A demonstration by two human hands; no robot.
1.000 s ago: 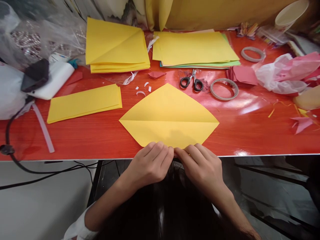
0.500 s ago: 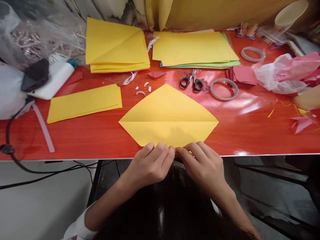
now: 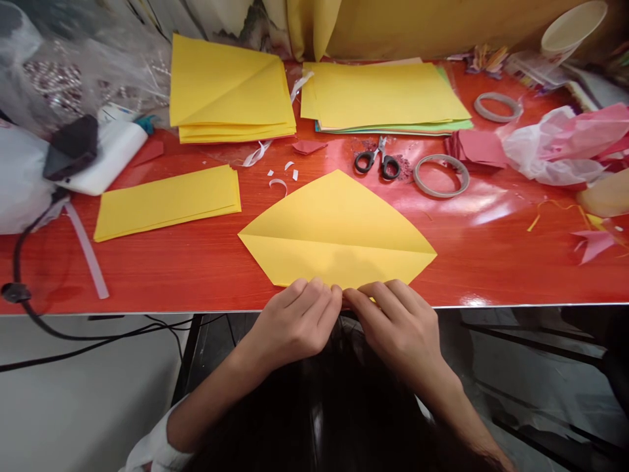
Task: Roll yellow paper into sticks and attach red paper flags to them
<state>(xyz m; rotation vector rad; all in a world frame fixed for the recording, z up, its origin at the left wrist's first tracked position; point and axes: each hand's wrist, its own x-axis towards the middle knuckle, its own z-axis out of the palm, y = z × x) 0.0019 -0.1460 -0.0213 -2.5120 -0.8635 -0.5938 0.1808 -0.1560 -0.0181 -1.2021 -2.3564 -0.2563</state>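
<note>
Yellow sheet [image 3: 339, 216]: one, on the desk [image 3: 152, 275], its right corner shifted nearer the front edge
Left hand [image 3: 302, 321], right hand [image 3: 403, 324]: fingers pinching its near edge
Scissors [image 3: 380, 151]: one pair
Tape rolls [image 3: 441, 195]: two

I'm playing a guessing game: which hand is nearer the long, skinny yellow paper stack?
Left. The left hand is right of the skinny yellow stack, lower in the picture; the right hand is farther right, beyond the left one.
</note>
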